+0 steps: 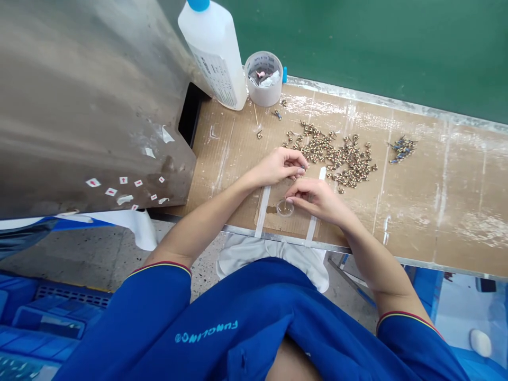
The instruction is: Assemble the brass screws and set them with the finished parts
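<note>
My left hand [282, 165] is closed in a pinch at the near-left edge of a pile of small brass-coloured metal parts [349, 164]. A tiny piece shows at its fingertips, mostly hidden, so I cannot make out its kind. My right hand [313, 197] is just below and to the right, its thumb and fingers pinching a thin stick. The stick's lower end is in a small clear round dish [284, 208] near the table's front edge. A wet-looking brown patch [271, 209] marks the cardboard beside the dish.
A white bottle with blue cap [216, 58] and a round tub of scraps [265, 95] stand at the back left. A smaller group of parts with blue ends [402, 149] lies right. A metal cabinet [99, 106] borders the left. White tape strips [263, 211] cross the cardboard.
</note>
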`<act>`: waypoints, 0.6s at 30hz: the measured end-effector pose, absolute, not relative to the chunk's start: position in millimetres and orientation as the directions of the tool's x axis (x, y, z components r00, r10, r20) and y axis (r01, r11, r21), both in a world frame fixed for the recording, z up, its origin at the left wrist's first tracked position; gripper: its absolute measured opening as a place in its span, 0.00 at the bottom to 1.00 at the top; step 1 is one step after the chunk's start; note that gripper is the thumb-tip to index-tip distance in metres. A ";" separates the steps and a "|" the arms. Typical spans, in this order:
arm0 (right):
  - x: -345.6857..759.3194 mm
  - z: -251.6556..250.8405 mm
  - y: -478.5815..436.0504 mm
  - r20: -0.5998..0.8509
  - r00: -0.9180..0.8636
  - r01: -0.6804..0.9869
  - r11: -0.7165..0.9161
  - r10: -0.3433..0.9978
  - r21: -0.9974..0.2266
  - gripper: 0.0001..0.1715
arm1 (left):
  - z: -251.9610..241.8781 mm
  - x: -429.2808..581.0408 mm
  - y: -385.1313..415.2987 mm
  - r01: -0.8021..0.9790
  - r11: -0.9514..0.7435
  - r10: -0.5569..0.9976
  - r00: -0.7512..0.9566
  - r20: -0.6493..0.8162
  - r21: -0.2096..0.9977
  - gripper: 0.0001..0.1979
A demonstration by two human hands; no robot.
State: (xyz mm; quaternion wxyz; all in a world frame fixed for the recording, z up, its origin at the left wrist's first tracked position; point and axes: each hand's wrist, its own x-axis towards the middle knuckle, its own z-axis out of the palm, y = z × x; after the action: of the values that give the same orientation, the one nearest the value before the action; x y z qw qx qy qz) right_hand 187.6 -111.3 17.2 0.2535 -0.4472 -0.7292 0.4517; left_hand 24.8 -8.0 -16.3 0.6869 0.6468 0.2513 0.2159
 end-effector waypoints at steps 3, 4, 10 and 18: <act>186.2 14.1 -111.7 -0.017 -0.469 0.404 0.198 0.883 -0.893 0.12 | -16.1 24.9 -8.1 0.026 0.066 0.622 0.781 -0.062 0.997 0.04; 185.3 12.7 -112.0 -0.013 -0.465 0.394 0.193 0.885 -0.899 0.13 | -16.0 24.9 -8.0 0.027 0.057 0.624 0.780 -0.056 0.998 0.04; 181.9 9.5 -113.0 0.035 -0.473 0.413 0.256 0.880 -0.874 0.12 | -14.9 24.3 -8.0 0.053 0.040 0.623 0.779 -0.066 0.998 0.04; 188.6 20.6 -110.2 -0.022 -0.489 0.406 0.204 0.872 -0.891 0.13 | -15.0 24.9 -8.0 0.068 0.002 0.638 0.768 -0.054 0.998 0.04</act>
State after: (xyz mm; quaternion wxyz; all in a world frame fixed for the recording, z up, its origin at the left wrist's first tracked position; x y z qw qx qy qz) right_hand 188.6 -110.2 20.6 0.2559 -0.4361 -0.7326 0.4556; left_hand 24.9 -8.0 -15.0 0.6574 0.6722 0.2625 0.2169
